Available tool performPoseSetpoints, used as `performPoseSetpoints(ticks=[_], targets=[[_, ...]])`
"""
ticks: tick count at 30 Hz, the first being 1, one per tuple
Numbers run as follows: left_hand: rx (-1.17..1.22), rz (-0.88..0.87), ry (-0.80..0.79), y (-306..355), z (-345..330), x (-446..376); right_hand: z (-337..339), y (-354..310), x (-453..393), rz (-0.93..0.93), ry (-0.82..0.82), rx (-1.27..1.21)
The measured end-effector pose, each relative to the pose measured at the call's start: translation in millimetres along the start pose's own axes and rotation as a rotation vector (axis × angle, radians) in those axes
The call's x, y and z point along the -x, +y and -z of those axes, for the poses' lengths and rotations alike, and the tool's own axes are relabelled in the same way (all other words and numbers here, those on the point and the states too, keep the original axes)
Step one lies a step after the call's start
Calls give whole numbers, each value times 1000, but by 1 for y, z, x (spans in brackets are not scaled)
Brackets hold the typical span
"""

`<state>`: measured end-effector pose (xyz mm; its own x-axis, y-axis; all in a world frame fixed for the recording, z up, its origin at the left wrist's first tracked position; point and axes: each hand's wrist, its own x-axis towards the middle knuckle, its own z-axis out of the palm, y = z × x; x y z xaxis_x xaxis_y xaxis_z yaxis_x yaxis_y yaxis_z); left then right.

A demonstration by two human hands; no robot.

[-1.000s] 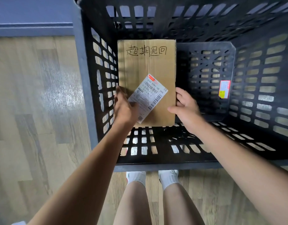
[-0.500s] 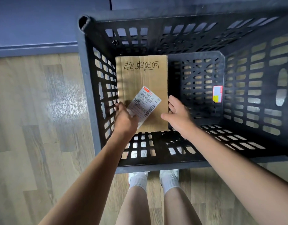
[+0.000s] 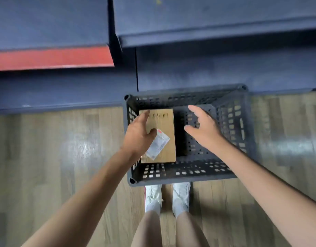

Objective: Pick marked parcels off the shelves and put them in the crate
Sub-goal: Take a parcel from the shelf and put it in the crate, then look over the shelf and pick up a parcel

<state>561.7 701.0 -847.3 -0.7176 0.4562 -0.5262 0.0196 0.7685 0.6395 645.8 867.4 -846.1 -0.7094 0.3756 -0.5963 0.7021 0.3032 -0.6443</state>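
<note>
A brown cardboard parcel (image 3: 164,125) with black handwriting along its far edge and a white shipping label (image 3: 159,145) lies flat on the bottom of the dark grey slatted crate (image 3: 189,177), against its left wall. My left hand (image 3: 138,134) hovers above the parcel's left side with relaxed fingers and holds nothing. My right hand (image 3: 204,128) hangs over the bare right half of the crate, fingers spread, also holding nothing. Neither hand touches the parcel.
The crate stands on a wooden floor (image 3: 55,157) against the base of dark blue shelving (image 3: 207,72). A shelf edge with a red strip (image 3: 52,58) juts out at the upper left, another blue shelf (image 3: 216,36) at the upper right. My feet (image 3: 167,196) stand just behind the crate.
Both hands have let go of the parcel and risen out of the crate. The camera has pulled up and back, so the crate looks smaller and the shelves have come into view.
</note>
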Motion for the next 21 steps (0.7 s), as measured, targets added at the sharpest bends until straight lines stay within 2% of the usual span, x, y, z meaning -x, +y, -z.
performPoseSetpoints(ticks=[6,9,13,17,21], targets=[[-65,-176,132,85,93,59,75,-96,71,176,105,32],[-80,-281,201,129,137,96,119,-145,115,311,173,136],[-217,-420,276,176,187,132,171,-198,170,464,240,260],[-297,-551,415,219,231,168,214,-247,219,600,327,372],[-330,-707,556,260,266,203,249,-294,263,729,402,359]])
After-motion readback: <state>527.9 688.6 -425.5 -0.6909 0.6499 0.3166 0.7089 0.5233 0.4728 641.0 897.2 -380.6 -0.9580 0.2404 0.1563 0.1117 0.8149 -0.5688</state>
